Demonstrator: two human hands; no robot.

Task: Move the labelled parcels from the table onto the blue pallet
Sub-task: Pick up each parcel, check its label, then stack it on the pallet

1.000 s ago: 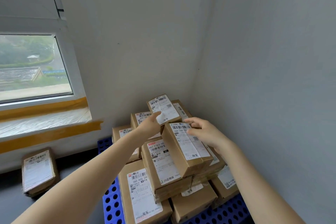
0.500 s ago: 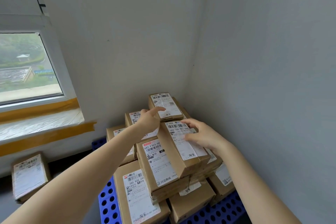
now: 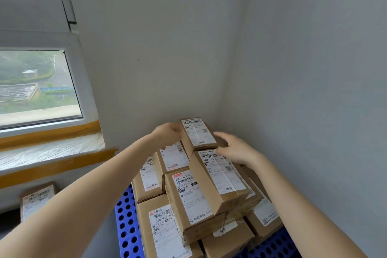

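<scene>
Two bare arms reach from the near edge toward a stack of brown parcels heaped on the blue pallet in the far right corner of the room. Much of the pallet is hidden under the boxes; only its holed left strip and a piece at the near right show, and the bottom edge of the view cuts it off. The lowest parcels are partly covered by those above, and their labels are too small to read in full. The left hand is blurred at the left side of the top parcel; its fingers look curled against the box edge, but I cannot tell whether they grip it. The right hand lies at the right side of the same parcel, fingers loosely spread and touching it and the parcel below. At the near left a single parcel lies on the floor under the window, half hidden by the left forearm and blurred. Yellow tape runs along the sill and wall.
</scene>
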